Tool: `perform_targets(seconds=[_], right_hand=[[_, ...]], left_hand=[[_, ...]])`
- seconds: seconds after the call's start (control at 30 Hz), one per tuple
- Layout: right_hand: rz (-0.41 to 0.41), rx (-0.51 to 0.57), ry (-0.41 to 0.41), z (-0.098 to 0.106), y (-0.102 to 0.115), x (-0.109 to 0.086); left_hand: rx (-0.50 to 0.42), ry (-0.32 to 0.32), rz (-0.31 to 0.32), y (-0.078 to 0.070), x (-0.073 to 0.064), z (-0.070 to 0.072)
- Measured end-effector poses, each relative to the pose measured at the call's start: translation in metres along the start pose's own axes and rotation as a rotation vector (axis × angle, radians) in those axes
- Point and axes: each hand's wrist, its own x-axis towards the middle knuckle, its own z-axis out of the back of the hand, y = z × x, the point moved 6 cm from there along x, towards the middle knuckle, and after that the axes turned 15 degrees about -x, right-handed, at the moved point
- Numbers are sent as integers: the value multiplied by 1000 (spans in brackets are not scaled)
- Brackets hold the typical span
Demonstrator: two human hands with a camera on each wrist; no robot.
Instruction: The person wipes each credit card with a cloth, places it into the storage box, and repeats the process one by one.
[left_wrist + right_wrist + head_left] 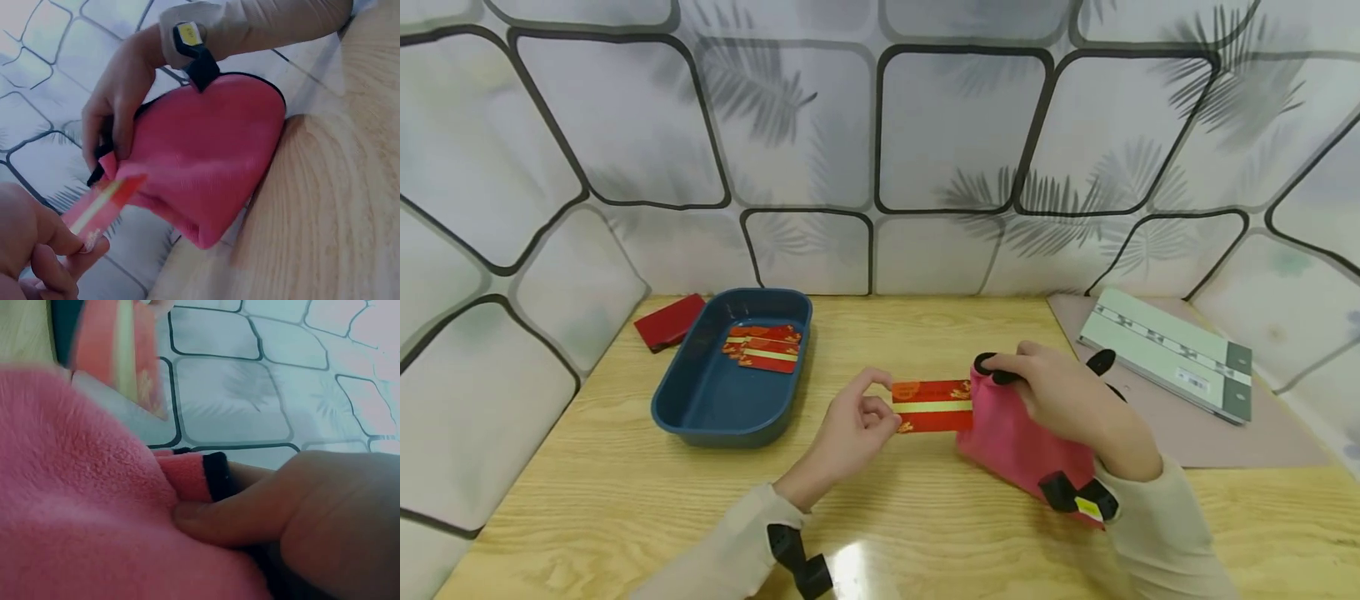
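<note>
My left hand [853,429] pinches a red card with a gold stripe [932,406] between thumb and forefinger. The card's far end overlaps the side of a pink fuzzy cloth pouch with black trim [1022,437] in the head view. In the left wrist view the striped card [100,206] points at the pouch [206,144]. My right hand [1060,400] grips the pouch by its black-trimmed edge, the thumb [225,519] pressing on the pink cloth in the right wrist view. The pouch stands tilted over the wooden table.
A blue tray [715,429] at the left holds several similar red cards [767,346]. Behind its left side lies a dark red flat case [670,323]. At the right a pale green notebook [1165,346] rests on a greyish-pink mat [1217,442]. Patterned cloth walls [962,133] border the table.
</note>
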Motion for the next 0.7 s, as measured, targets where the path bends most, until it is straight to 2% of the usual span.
perform_targets(seconds=[0.2,0.33,0.43,0.57,0.7], right_hand=[[-10,31,-49,2,-4,-2],[58,100,-86,3,-2,-2],[111,171,-116,4,1,0],[160,250,-160,7,4,2],[179,301,-149,6,7,5]], left_hand=[[3,-77,20,-5,0,12],[-25,-115,26,-12,1,20],[-4,-131,20,-24,5,29],[29,-165,-12,-50,11,51],[81,-203,-8,-68,13,86]])
